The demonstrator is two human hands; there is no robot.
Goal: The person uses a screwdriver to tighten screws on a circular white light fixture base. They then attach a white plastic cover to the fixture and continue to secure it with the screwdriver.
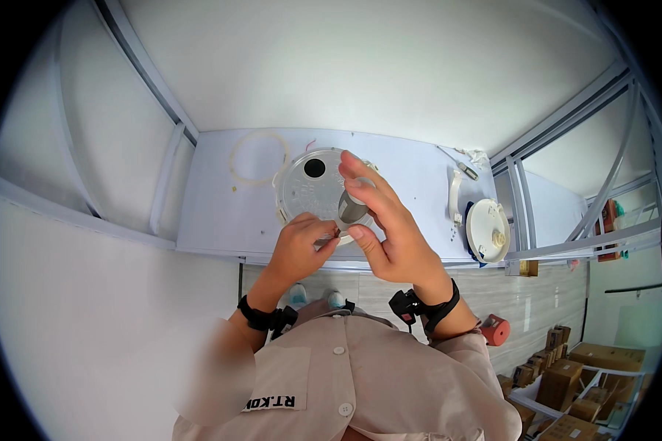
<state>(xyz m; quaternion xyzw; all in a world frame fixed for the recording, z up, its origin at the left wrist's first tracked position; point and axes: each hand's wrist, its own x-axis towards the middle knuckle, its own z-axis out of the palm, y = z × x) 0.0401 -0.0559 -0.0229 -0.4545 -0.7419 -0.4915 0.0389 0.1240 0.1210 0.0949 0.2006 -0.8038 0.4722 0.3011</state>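
A round silvery metal plate (294,187) with a pale rim and a black round spot (315,168) lies on the table in front of me. Over its near right part, my right hand (390,231) holds a small grey cylinder (353,211) with pale ends between thumb and fingers; its upper fingers stretch out. My left hand (301,246) is closed, its fingertips pinched together at the cylinder's lower end. Whatever these fingertips hold is hidden. The hands cover much of the plate's near side.
On the white table (221,213), a pale ring (232,158) lies at left. At right are a screwdriver (467,171), a curved white strip (454,197) and a round white cover (485,229) on something blue. Frame posts stand at both ends. Cardboard boxes (563,382) sit lower right.
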